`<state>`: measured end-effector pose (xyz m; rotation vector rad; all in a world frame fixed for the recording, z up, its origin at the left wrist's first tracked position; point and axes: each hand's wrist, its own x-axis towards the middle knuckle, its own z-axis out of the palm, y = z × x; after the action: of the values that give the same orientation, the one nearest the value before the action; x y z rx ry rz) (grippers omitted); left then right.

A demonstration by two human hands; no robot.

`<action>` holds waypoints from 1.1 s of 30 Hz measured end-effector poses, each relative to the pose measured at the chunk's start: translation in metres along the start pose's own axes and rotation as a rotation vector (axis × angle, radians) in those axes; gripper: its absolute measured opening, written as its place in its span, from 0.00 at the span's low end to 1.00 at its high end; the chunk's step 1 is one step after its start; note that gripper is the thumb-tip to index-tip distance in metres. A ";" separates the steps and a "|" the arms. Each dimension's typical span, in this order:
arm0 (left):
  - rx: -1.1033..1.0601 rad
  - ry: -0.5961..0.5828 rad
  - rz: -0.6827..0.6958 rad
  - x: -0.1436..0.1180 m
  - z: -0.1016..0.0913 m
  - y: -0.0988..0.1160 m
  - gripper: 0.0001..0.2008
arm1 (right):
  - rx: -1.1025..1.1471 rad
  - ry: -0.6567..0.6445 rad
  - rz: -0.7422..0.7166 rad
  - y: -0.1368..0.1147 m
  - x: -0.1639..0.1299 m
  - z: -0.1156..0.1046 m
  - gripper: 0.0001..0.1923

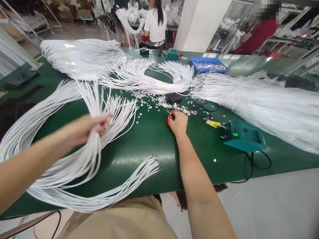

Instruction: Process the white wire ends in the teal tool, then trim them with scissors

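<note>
My left hand [98,127] is closed around a bundle of white cords [93,98], whose upper ends fan out above my fingers, slightly blurred. More of the white cords [20,132] lie in a big loop on the table to the left, and a thinner strand of them curves along the front with dark-tipped ends. My right hand [179,122] is at the middle of the table, with its fingers on the orange-handled scissors [170,119]. The scissor blades point toward a scatter of small silvery pieces [154,99].
Big bundles of white cords [82,56] line the back, some in clear plastic [279,103] at right. A teal device [245,136] with a cable and yellow-handled pliers [213,123] stand right. Behind are a black block [173,98] and blue tray [208,64]. Two people work beyond.
</note>
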<state>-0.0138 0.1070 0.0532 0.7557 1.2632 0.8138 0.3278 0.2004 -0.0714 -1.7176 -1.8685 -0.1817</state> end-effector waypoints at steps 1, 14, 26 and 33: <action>-0.025 0.001 -0.143 0.004 0.003 -0.013 0.10 | 0.000 -0.002 0.001 0.000 0.000 0.000 0.07; -0.198 -0.028 -0.324 -0.010 0.004 -0.039 0.14 | -0.001 -0.009 0.006 0.000 0.000 0.000 0.08; -0.190 0.192 0.107 -0.026 -0.003 -0.014 0.05 | 0.032 0.026 -0.025 0.000 0.000 -0.004 0.06; -0.168 0.091 -0.150 -0.001 0.036 -0.053 0.13 | 0.237 -0.081 -0.167 -0.058 -0.010 -0.015 0.14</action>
<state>0.0269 0.0769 0.0140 0.4876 1.2978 0.8272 0.2775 0.1752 -0.0472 -1.4298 -2.0045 0.0440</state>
